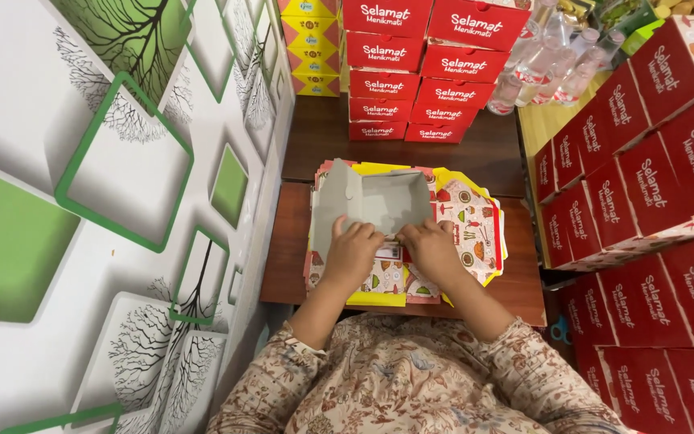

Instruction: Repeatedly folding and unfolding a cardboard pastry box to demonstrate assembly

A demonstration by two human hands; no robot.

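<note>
A half-folded cardboard box (pixel 375 201), grey inside, stands on a pile of flat printed box blanks (pixel 469 219) on a small brown table (pixel 287 241). My left hand (pixel 352 253) presses on the box's near left flap, fingers curled over it. My right hand (pixel 431 251) presses the near right flap, close beside the left. The box's back and left walls are raised. Both hands rest on the cardboard at its front edge.
Stacks of closed red boxes (pixel 411 68) stand at the back, with yellow boxes (pixel 311 44) to their left. More red boxes (pixel 644 193) pile high on the right. Clear plastic bottles (pixel 552 56) lie at the back right. A patterned wall (pixel 106 201) bounds the left.
</note>
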